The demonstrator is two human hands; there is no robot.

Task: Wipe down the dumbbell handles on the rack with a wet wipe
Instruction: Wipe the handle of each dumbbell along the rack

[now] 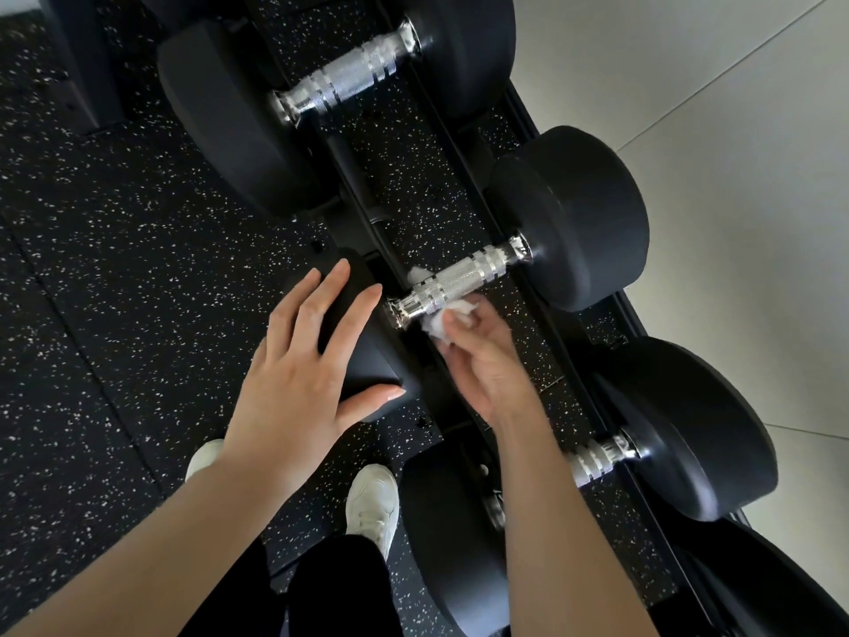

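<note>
The middle dumbbell handle [459, 280] lies on the rack [542, 131] with its long axis running from about 8 o'clock, at the near chrome collar, to 2 o'clock, where it meets the far black head [583, 223]. The right hand [478, 356] sits just at 5 o'clock of that handle's near end, its grip pinched on a crumpled wet wipe [443, 321] that touches the underside of the knurled metal beside the collar. A small tuft of the wipe also shows on the far side of the handle, so it seems to wrap partway round. The left hand [303, 370] rests flat, fingers straight and spread, on the near black head [353, 342] of the same dumbbell, at 9 o'clock of the wipe; its grip is released, only steadying. The right hand is plainly the nearer one to the bare metal. Judging from this, the stroke ahead would run along the axis toward 2 o'clock, since most of the knurled length lies that way from the wipe. Two more handles, one at 12 o'clock [349, 75] and one at 4 o'clock [597, 462], lie parallel
</note>
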